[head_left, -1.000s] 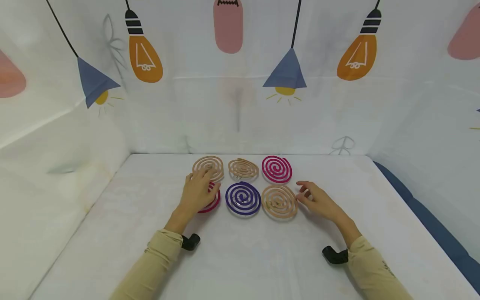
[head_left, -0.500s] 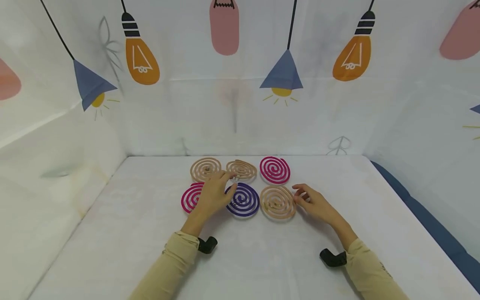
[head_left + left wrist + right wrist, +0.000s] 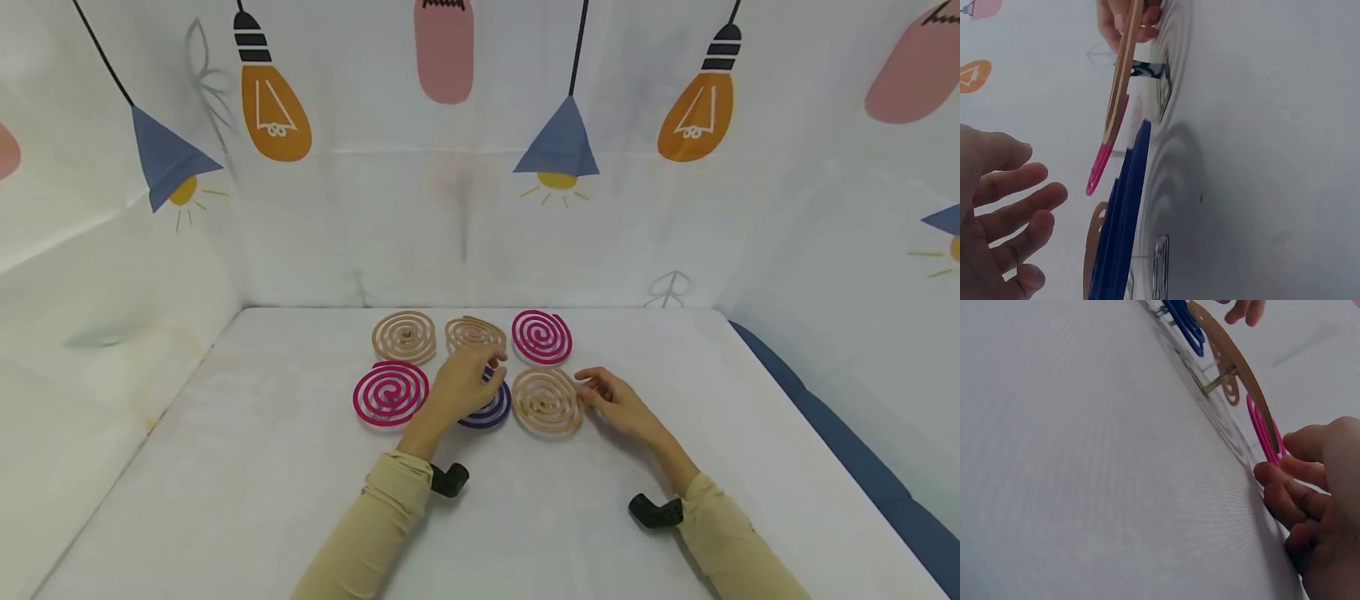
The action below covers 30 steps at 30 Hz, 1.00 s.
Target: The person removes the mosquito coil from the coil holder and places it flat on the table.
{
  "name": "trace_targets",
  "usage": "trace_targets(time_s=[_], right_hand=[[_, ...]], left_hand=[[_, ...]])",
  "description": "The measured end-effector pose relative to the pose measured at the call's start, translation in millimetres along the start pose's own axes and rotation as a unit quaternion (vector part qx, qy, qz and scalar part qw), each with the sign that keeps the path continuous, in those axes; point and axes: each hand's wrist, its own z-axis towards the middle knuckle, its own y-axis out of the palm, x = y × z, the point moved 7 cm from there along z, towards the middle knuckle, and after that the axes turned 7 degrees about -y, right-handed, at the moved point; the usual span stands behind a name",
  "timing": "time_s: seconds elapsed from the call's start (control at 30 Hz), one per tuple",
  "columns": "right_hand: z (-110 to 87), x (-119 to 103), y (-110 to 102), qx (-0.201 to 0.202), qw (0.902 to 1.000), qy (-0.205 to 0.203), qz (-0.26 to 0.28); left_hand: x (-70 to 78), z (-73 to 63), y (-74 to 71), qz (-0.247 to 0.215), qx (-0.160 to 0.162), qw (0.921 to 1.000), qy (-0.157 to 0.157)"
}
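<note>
Several spiral mosquito coils stand raised on small metal stands in two rows. My left hand (image 3: 459, 385) hovers over the blue coil (image 3: 491, 412) in the front middle, hiding part of it. In the left wrist view its fingers are spread, loosely bent and apart from the blue coil. At the front right, my right hand (image 3: 618, 406) has its fingertips right at the edge of a tan coil (image 3: 547, 402). The right wrist view shows that thumb and fingers loosely bent beside the coil's rim. A pink coil (image 3: 390, 393) lies front left.
Behind stand two tan coils, one at the left (image 3: 403, 336) and one in the middle (image 3: 474, 330), and a pink coil (image 3: 542, 337) at the right. A metal stand (image 3: 1219, 381) shows under the tan coil. A lamp-printed curtain (image 3: 465, 208) borders the white table (image 3: 225, 467).
My left hand has moved right, from over the left coils to over the blue one, uncovering the front pink coil. My right hand stays beside the tan coil. The head view has shifted slightly.
</note>
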Motion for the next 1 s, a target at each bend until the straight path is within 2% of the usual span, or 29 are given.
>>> trace_targets(time_s=[0.07,0.13,0.23,0.33,0.37,0.5,0.63,0.87,1.0], right_hand=[[-2.6,3,3,0.009,0.9999,-0.009,0.007],[-5.4,6,5,0.015,0.9997,-0.01,0.014],[-8.3,6,4,0.028,0.9994,-0.016,0.012],[-8.6,6,0,0.037,0.9991,-0.013,0.012],[-8.1,6,-1,0.038,0.9991,-0.013,0.014],[-5.8,5,-2,0.028,0.9993,-0.009,0.022],[-6.2,5,-2,0.023,0.9995,-0.009,0.019],[-5.1,6,0,0.023,0.9994,-0.016,0.021],[-2.0,6,0,0.023,0.9994,-0.02,0.017]], left_hand=[[-0.2,-1.9,4.4,-0.002,0.002,0.9999,-0.017],[0.3,-5.0,8.2,-0.022,0.006,0.999,-0.037],[4.9,-8.7,14.2,-0.093,0.01,0.9938,-0.06],[12.1,-12.1,20.9,-0.163,0.006,0.9836,-0.076],[13.9,-13.2,23.4,-0.174,0.005,0.9816,-0.079],[15.0,-18.5,31.1,-0.163,0.015,0.9821,-0.093],[12.7,-24.5,35.3,-0.14,0.021,0.9855,-0.094],[10.8,-32.6,46.8,-0.131,-0.056,0.9827,-0.118],[9.7,-32.3,48.2,-0.109,-0.069,0.9843,-0.121]])
